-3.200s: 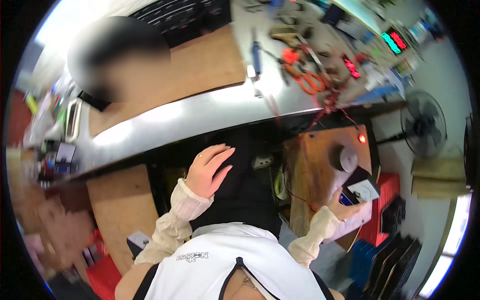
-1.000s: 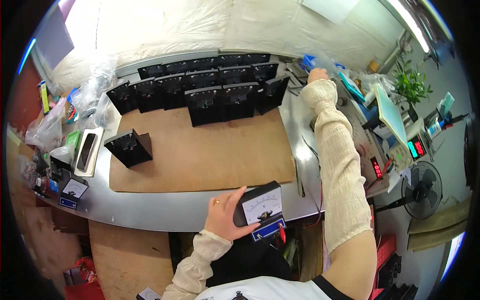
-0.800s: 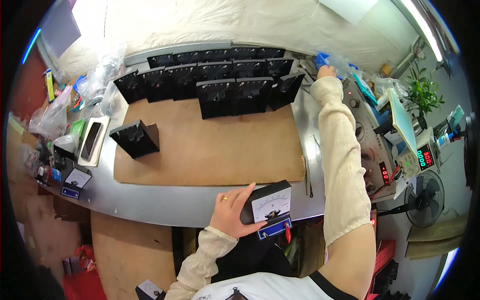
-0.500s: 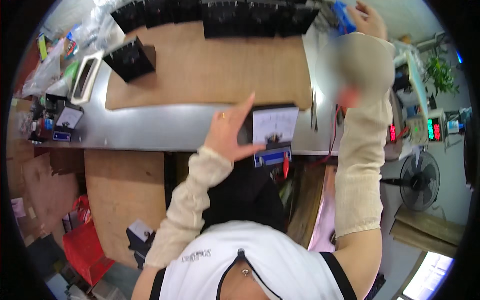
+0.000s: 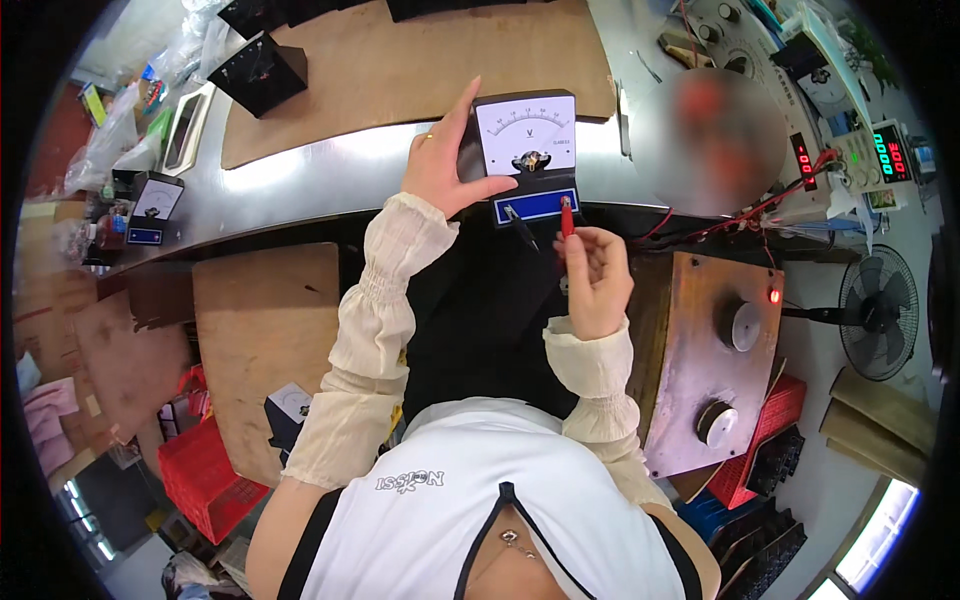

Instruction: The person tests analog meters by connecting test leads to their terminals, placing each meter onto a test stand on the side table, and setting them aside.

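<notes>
A black voltmeter (image 5: 530, 135) with a white dial and a blue strip along its base stands at the table's front edge. My left hand (image 5: 440, 165) cups its left side, thumb across the lower front and index finger stretched up along the side. My right hand (image 5: 598, 280) is closed on the lower end of a red test clip (image 5: 567, 217), whose tip meets the right terminal on the blue strip. A black test clip (image 5: 521, 229) hangs from the left terminal, with neither hand on it.
A black meter case (image 5: 258, 75) stands on the brown mat (image 5: 400, 70). A smaller meter (image 5: 155, 205) sits at the left. On the right are a control panel with red digits (image 5: 803, 162), red leads (image 5: 735, 232) and a metal-faced box with knobs (image 5: 715, 350).
My right hand has come from the far right of the table to the red clip at the meter's base. My left hand keeps its place beside the meter. The view has shifted.
</notes>
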`<state>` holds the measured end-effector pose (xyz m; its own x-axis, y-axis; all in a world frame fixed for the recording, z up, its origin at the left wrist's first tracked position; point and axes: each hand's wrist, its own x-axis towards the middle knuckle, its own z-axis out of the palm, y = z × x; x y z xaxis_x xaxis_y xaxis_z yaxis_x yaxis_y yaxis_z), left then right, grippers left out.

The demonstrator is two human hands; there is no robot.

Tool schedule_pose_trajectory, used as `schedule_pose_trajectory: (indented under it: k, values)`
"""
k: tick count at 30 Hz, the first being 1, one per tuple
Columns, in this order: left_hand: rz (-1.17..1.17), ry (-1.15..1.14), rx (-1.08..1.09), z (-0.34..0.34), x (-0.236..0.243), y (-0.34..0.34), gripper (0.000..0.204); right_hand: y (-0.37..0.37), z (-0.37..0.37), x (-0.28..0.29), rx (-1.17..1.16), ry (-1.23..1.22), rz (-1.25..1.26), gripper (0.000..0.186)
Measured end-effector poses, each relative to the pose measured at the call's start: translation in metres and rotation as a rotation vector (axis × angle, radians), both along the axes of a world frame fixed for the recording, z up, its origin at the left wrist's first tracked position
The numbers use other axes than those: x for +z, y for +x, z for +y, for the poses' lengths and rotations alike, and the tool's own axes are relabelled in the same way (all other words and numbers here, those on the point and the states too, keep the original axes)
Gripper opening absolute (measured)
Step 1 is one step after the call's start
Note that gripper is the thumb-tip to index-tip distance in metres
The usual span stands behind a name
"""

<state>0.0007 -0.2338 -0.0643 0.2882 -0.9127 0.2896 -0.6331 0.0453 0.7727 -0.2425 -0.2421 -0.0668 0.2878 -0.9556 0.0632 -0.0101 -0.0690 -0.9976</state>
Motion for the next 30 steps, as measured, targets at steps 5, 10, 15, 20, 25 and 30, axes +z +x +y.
schedule_pose_trajectory:
  k: [5, 10, 15, 20, 25, 30]
  values:
    - [0.027, -0.03, 0.0, -0.004, 0.0, 0.001, 0.119, 0.008, -0.01, 0.0, -0.006, -0.086, 0.081, 0.024]
    - [0.04, -0.071, -0.038, -0.009, 0.006, -0.003, 0.117, 0.012, -0.027, 0.011, -0.112, -0.234, 0.337, 0.018]
    - [0.02, -0.103, 0.037, 0.007, 0.005, -0.002, 0.116, 0.009, -0.03, 0.0, -0.043, -0.427, 0.33, 0.015]
    - [-0.096, -0.25, 0.247, 0.02, -0.003, -0.025, 0.09, -0.033, -0.029, -0.016, -0.049, -0.12, 0.06, 0.01]
    - [-0.037, -0.361, 0.503, 0.046, 0.01, -0.062, 0.077, -0.018, -0.012, -0.005, 0.251, -0.256, 0.24, 0.02]
    - [-0.009, -0.232, 0.284, 0.069, 0.019, -0.002, 0.111, 0.026, -0.001, 0.008, 0.273, -0.059, 0.017, 0.027]
